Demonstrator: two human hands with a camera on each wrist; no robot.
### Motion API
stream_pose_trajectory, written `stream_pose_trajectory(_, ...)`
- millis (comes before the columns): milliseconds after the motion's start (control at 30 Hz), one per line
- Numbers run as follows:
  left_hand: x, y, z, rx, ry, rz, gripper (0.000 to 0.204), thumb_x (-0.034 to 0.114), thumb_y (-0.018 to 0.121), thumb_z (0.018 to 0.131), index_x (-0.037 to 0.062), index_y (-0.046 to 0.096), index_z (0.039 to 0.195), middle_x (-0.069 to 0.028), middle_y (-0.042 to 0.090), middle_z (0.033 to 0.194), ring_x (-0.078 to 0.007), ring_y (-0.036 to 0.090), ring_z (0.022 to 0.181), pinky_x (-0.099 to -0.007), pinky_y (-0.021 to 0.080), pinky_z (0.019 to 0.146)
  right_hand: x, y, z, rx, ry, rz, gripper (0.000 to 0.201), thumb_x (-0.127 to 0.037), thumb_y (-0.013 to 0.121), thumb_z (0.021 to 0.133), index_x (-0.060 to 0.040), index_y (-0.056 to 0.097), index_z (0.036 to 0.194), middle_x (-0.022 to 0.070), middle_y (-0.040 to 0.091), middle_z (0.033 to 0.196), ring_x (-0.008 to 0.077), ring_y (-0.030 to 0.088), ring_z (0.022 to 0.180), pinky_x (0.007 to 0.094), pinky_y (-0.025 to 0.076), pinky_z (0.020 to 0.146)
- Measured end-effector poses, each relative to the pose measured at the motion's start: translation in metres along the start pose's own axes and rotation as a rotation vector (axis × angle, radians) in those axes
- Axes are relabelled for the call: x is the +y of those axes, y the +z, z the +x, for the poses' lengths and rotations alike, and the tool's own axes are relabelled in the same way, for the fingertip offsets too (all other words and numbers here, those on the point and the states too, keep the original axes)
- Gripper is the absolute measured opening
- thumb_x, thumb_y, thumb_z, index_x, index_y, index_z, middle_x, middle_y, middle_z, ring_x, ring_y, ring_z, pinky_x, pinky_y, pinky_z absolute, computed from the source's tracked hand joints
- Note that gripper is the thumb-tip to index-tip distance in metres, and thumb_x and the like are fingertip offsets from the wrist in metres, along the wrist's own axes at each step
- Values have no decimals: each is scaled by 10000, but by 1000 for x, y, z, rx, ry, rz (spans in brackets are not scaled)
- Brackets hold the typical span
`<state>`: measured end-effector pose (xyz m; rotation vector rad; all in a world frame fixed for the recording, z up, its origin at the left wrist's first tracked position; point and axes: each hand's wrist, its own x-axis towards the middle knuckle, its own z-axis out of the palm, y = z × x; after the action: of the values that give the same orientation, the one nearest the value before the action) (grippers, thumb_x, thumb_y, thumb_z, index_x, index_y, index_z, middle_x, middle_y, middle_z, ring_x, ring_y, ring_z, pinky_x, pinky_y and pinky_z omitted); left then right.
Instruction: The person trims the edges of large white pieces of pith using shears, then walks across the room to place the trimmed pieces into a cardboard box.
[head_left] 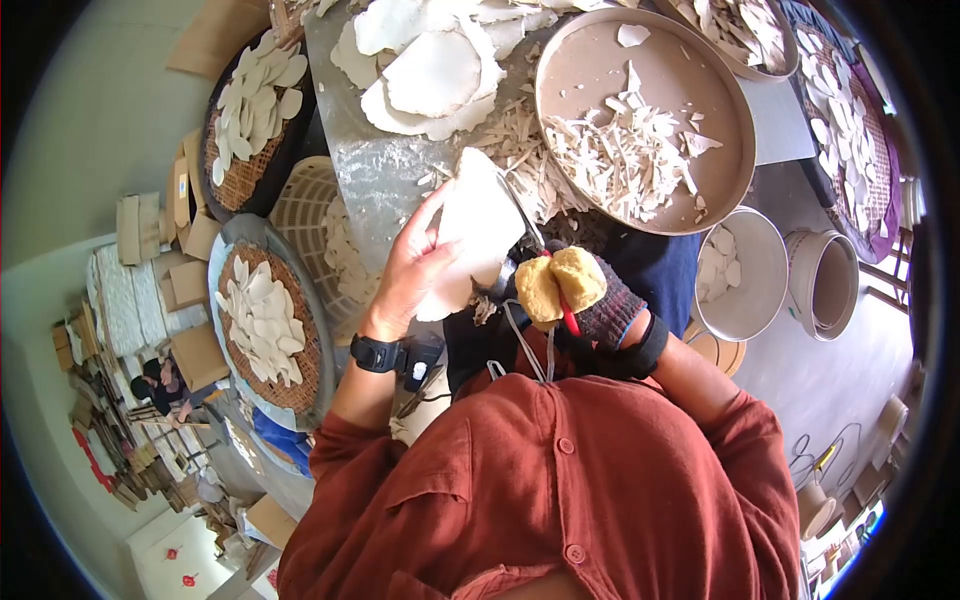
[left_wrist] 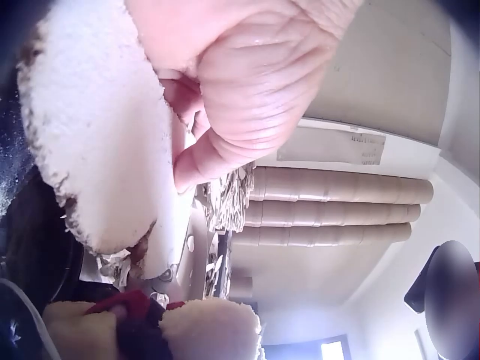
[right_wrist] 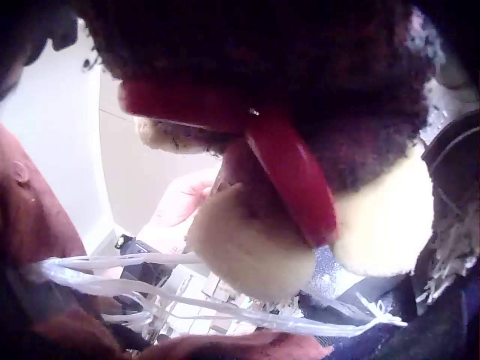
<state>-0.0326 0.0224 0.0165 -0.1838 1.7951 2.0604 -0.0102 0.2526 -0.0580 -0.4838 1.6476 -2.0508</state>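
My bare left hand (head_left: 405,268) pinches a flat white sheet-like piece (head_left: 482,225) between thumb and fingers, above the front of the metal table. In the left wrist view this piece (left_wrist: 105,142) has a rough, ragged edge. My right hand (head_left: 610,312), in a dark knitted glove, grips red-handled scissors (right_wrist: 292,180). Yellow foam pads (head_left: 560,285) sit over its fingers. A dark scissor blade (head_left: 525,215) lies along the right edge of the white piece, partly hidden behind it.
Larger white sheets (head_left: 435,75) are stacked on the metal table (head_left: 375,160). A round tray (head_left: 650,45) holds cut strips. Left stand woven trays of trimmed pieces (head_left: 262,315) and a plastic basket (head_left: 300,195). Buckets (head_left: 755,300) stand at right. A white cord (right_wrist: 225,307) hangs by the right hand.
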Motion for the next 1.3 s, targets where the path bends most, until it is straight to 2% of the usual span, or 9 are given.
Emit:
stream_pose_trajectory(133, -12, -5, -7, -62, -3, 4, 644, -41, 533, 829, 36, 253, 1404, -82, 542, 1182, -111, 543, 1019, -265, 412, 914, 16, -5, 2, -42, -104, -405, 192, -190, 597, 821, -57, 593, 960, 102, 627, 932, 264, 607, 857, 351, 489, 773)
stream_pose_trajectory(367, -13, -4, -9, -114, -146, -37, 626, -51, 529, 833, 29, 268, 1397, -63, 516, 1207, -85, 524, 1007, -247, 413, 905, 1, 7, -5, 25, 163, 278, 153, -158, 528, 871, -33, 597, 929, 106, 632, 882, 242, 606, 851, 329, 483, 758)
stream_pose_trajectory(600, -16, -10, -9, -112, -79, 52, 625, -53, 530, 832, 32, 273, 1396, -67, 525, 1208, -70, 532, 964, -242, 419, 893, 14, 5, -3, 9, 89, 11, 147, -153, 563, 835, -39, 596, 922, 101, 630, 875, 264, 597, 838, 331, 477, 759)
stream_pose_trajectory(700, -13, -8, -10, -141, -95, 47, 624, -49, 528, 835, 42, 273, 1398, -74, 540, 1197, -79, 546, 960, -248, 421, 893, 20, 9, -4, 56, 100, 283, 157, -164, 597, 798, -50, 594, 906, 108, 628, 870, 286, 592, 832, 335, 475, 744)
stream_pose_trajectory(867, -7, -3, -12, -163, -194, -19, 641, -51, 514, 819, 58, 274, 1403, -78, 581, 1131, -99, 556, 993, -261, 405, 900, 3, 2, -6, 6, 31, -136, 129, -168, 612, 776, -65, 588, 850, 107, 630, 843, 294, 597, 791, 335, 481, 697)
stream_pose_trajectory(1000, -9, -8, -13, -173, -181, 12, 644, -55, 511, 814, 59, 274, 1402, -97, 573, 1149, -119, 557, 1010, -270, 404, 908, 5, -3, -5, 11, 11, -186, 93, -153, 601, 777, -71, 589, 817, 97, 630, 807, 279, 604, 744, 334, 484, 654)
stream_pose_trajectory(1133, -3, -6, -15, -300, -227, -50, 639, -25, 537, 834, 66, 266, 1406, -100, 559, 1174, -125, 546, 1028, -277, 412, 913, 30, -12, -4, 24, 249, 192, 298, -242, 647, 774, -109, 589, 1034, 62, 616, 1045, 202, 568, 998, 319, 426, 870)
stream_pose_trajectory(1200, -3, -3, -17, -428, -238, -3, 641, -18, 544, 835, 67, 266, 1405, -102, 565, 1166, -128, 543, 1033, -274, 416, 905, 5, -19, 4, -183, -93, -463, 480, -308, 659, 782, -138, 536, 1213, 32, 546, 1235, 204, 487, 1152, 334, 339, 1001)
stream_pose_trajectory(1300, -5, -5, -17, -447, -231, 75, 658, -19, 553, 836, 69, 247, 1411, -104, 576, 1147, -120, 553, 1006, -253, 422, 885, 12, -12, 6, 69, -11, 22, 409, -195, 677, 764, -77, 553, 1135, 73, 589, 1119, 195, 555, 1043, 327, 412, 932)
